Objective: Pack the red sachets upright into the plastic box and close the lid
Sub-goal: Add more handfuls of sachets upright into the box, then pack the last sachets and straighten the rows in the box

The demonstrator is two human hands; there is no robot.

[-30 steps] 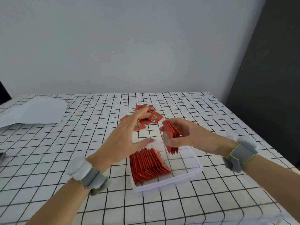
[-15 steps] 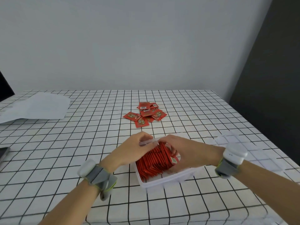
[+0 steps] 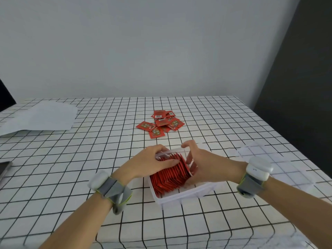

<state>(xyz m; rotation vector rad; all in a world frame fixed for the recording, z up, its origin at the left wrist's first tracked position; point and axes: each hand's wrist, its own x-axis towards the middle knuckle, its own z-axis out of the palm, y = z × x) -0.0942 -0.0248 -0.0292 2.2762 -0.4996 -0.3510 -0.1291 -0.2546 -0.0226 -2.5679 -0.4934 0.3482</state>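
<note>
Head camera view: one white plastic box (image 3: 186,195) sits on the checked tablecloth (image 3: 71,168), holding a single row of red sachets (image 3: 168,177) standing on edge. Left hand (image 3: 149,163) lies fingers-together across the row's top; right hand (image 3: 201,168) presses its right end, fingers slightly spread. About seven loose sachets (image 3: 161,123) lie beyond. One clear lid (image 3: 280,166) lies right of the box.
</note>
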